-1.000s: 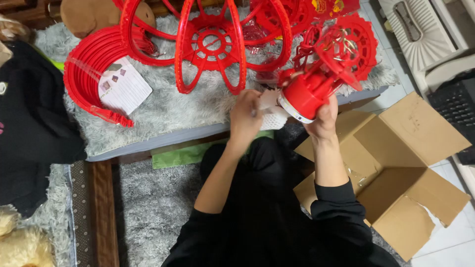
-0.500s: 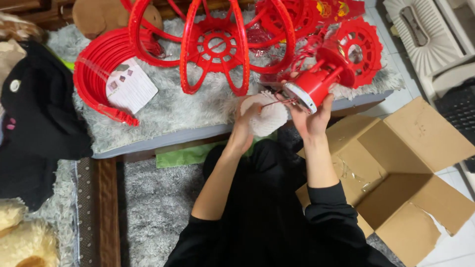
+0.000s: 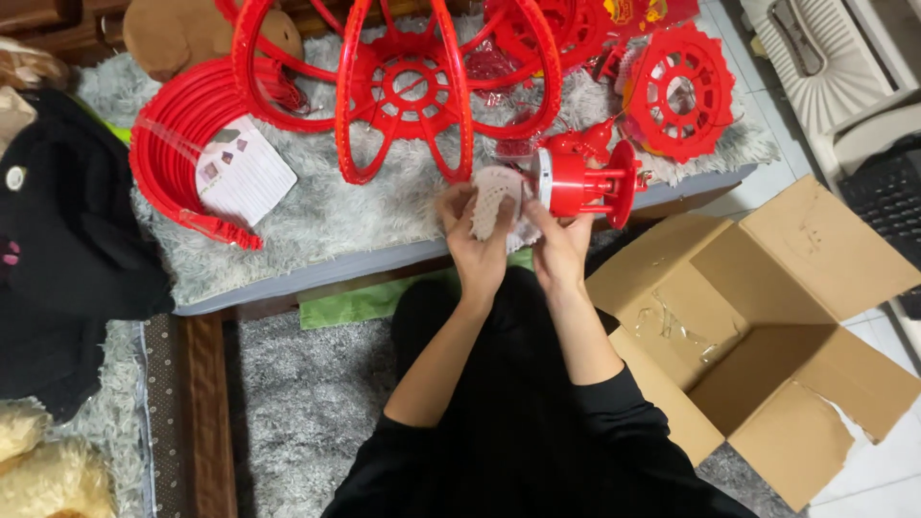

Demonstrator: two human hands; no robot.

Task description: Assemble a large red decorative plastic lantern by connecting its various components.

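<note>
home | shaggy grey rug [image 3: 288, 403] | plush toy [image 3: 43, 470] | cardboard box [image 3: 767, 326]

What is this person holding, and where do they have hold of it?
The left hand grips a white perforated disc at its lower edge. The right hand holds a red spool-shaped plastic part from underneath.

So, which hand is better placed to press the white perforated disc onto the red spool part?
The left hand, probably: its fingers already hold the white perforated disc right beside the white end of the red spool part, which the right hand supports from below.
</note>
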